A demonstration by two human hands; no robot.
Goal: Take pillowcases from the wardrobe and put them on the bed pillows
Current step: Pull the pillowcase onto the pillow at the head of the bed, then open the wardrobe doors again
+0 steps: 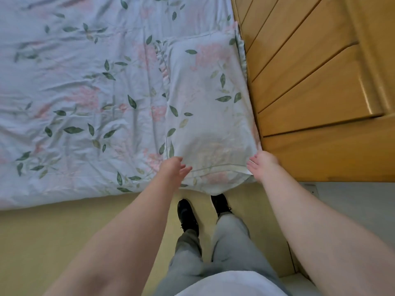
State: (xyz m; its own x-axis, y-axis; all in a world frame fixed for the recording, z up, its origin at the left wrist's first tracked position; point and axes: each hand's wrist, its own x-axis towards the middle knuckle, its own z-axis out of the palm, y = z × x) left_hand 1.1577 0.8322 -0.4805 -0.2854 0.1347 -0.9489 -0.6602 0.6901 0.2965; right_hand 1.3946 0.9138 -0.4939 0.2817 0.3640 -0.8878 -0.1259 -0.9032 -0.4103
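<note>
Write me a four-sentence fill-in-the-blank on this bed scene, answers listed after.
1. The pillow lies against the wooden ____.
2. The left hand and right hand are at the pillow's ____ end.
3. The pillowcase shares its pink-flower and green-____ print with the sheet.
4. The person's shoes are ____ in colour.

Answers: headboard; near; leaf; black

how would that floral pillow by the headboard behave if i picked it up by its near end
The pillow would probably sag rather than stay stiff: it looks plump and its near end already droops over the bed edge. It is likely light for its bulk. The loose case border between the left hand and right hand might slip.
</note>
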